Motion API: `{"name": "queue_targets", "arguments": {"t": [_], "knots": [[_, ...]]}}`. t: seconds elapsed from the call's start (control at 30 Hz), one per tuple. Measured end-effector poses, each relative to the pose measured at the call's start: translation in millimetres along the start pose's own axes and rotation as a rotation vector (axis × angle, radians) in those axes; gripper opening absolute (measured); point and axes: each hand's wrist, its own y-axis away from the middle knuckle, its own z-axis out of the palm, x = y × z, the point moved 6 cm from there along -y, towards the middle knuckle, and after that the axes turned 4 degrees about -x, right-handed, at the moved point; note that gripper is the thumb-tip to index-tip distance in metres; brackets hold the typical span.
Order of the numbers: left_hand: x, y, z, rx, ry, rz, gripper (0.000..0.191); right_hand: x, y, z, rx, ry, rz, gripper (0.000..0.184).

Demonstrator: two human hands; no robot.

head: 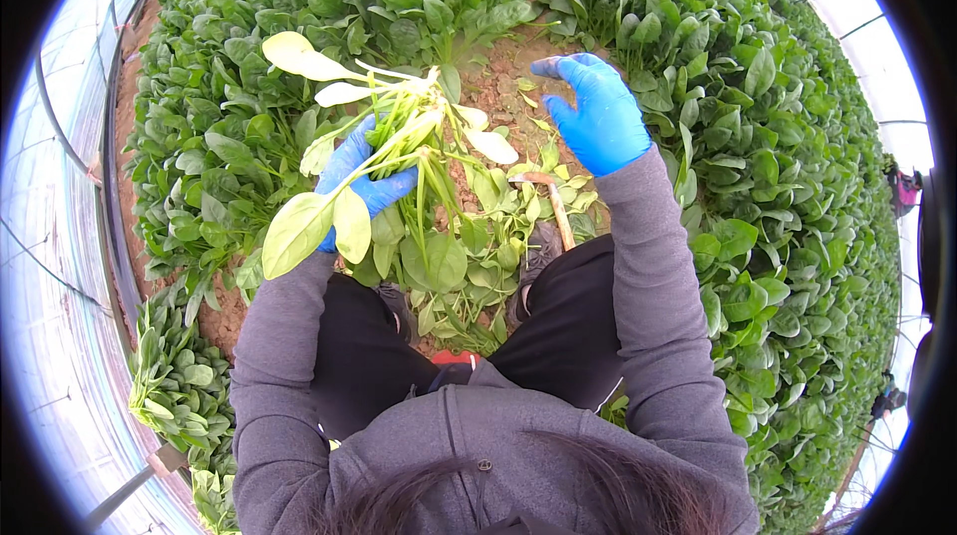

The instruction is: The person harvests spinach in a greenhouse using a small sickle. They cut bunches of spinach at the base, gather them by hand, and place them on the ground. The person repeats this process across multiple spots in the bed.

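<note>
My left hand (pixel 365 174), in a blue glove, holds a bunch of leafy greens that look like spinach (pixel 404 131), with the cut root ends upward and some leaves pale yellow-green. To its right my right hand (pixel 594 112), also gloved in blue, is raised above bare soil with the thumb and fingers apart and nothing held. Below the right hand, a sickle (pixel 559 215) with a wooden handle and a rusty blade leans by my shoe. Loose leaves (pixel 490 266) lie scattered on the ground between my feet.
Dense rows of growing spinach-like plants (pixel 777 161) surround me. Harvested bunches (pixel 179 385) lie at the lower left. Plastic greenhouse sheeting (pixel 60 311) with hoops runs along the left; a metal bar (pixel 138 486) stands below it. Partly visible people (pixel 907 191) are at the far right.
</note>
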Motion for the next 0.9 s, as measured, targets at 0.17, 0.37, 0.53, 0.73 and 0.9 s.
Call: {"name": "queue_targets", "arguments": {"t": [0.17, 0.37, 0.53, 0.73, 0.9], "knots": [[4.5, 0.0, -2.7, 0.046, -0.270, 0.030, 0.064, -28.2, 19.7, 33.6, -0.213, -0.364, -0.036, 0.027], [1.9, -0.5, 4.2, 0.039, -0.340, 0.012, 0.063, -38.7, 15.8, 47.4, -0.195, -0.205, -0.131, 0.019], [12.5, -0.3, 1.0, 0.034, -0.402, 0.009, 0.056, -3.6, 5.7, 28.9, -0.203, -0.094, 0.052, 0.012], [26.7, 6.9, -4.5, 0.122, -0.702, -0.026, 0.054, 14.2, 2.7, 27.5, -0.357, 0.164, 0.042, 0.013], [21.3, 2.6, -2.5, 0.073, -0.624, -0.077, 0.061, -34.5, 19.3, 40.1, -0.186, -0.316, -0.255, 0.031]]}}
